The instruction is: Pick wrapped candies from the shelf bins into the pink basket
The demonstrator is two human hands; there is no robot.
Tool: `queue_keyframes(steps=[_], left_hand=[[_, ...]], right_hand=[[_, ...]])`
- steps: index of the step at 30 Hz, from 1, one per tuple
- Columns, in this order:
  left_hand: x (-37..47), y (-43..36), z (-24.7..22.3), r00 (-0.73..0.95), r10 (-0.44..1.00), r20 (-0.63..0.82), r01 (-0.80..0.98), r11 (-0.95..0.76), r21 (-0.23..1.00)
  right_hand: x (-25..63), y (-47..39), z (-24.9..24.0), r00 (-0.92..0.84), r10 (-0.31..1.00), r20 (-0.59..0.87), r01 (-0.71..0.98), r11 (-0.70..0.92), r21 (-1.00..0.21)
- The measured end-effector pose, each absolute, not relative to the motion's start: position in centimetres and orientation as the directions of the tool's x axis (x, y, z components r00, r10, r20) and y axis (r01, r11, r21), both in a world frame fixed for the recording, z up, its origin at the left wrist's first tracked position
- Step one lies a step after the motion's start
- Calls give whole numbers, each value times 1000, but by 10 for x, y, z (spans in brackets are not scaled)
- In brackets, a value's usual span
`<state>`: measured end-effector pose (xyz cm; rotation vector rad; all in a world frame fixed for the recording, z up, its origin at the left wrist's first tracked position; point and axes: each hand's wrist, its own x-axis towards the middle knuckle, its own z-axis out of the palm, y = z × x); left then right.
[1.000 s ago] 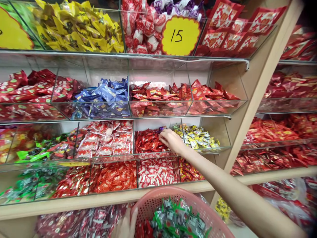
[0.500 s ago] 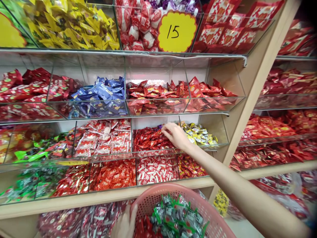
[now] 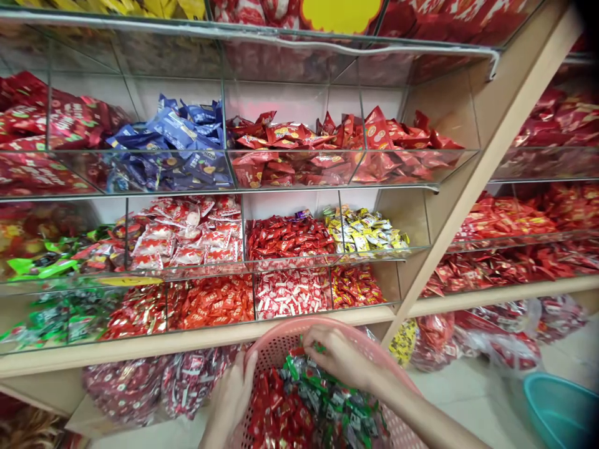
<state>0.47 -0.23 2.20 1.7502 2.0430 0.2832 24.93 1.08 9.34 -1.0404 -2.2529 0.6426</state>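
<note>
My left hand is closed on the left rim of a pink perforated plastic basket. Red-wrapped candies fill the left side of the basket, and green-and-clear wrapped candies lie on the right. Over the far part of the basket is my right hand, its fingers curled together just above the green candies. Whatever may be between those fingers is hidden. Behind the basket, a shelf bin holds dark red wrapped candies, beside yellow-and-white wrapped candies.
Glass-fronted shelves of sorted candies span the view, with a wooden upright post at right. Stuffed clear bags sit under the bottom ledge. A teal basin stands on the floor at right.
My right hand has moved from the dark red candy bin down to the basket. The view has tilted lower, and more red candies show in the basket. My left hand stays on the rim.
</note>
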Motion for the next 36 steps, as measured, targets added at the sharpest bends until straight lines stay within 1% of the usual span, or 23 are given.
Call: queue_keyframes(steps=[3,5,7,14,18,21,25,28,31,33,34,36], left_hand=[[5,-4,24,-101,978,-182,885,172,432],[5,-4,24,-98,980,-175,882,167,441],[6,-4,25,-99,979,-178,882,169,440],[7,-4,28,-105,977,-187,889,177,423],[7,-5,28,-108,978,-181,881,178,438],[6,-5,27,-103,979,-175,882,171,440],[6,-6,26,-110,978,-177,888,176,425],[5,-5,25,-110,977,-182,886,179,427],[4,-3,22,-118,973,-201,879,196,435],[4,-2,19,-125,969,-212,874,209,439],[3,-2,18,-127,969,-213,870,212,445],[2,-2,18,-125,969,-213,860,213,464]], right_hand=[[244,6,54,-563,814,143,571,508,-645],[242,5,39,-583,811,50,599,470,-648],[242,6,31,-604,797,-13,626,464,-626],[243,14,21,-694,709,-124,665,566,-488],[232,16,19,-731,664,-158,646,600,-472],[224,16,18,-735,659,-160,645,606,-465],[224,16,30,-702,703,-114,674,604,-425],[230,18,57,-687,726,-40,672,612,-417],[236,20,106,-696,715,61,612,636,-469],[239,23,147,-701,695,162,548,670,-501],[241,26,168,-696,683,224,517,692,-504],[245,37,206,-652,664,367,495,739,-457]])
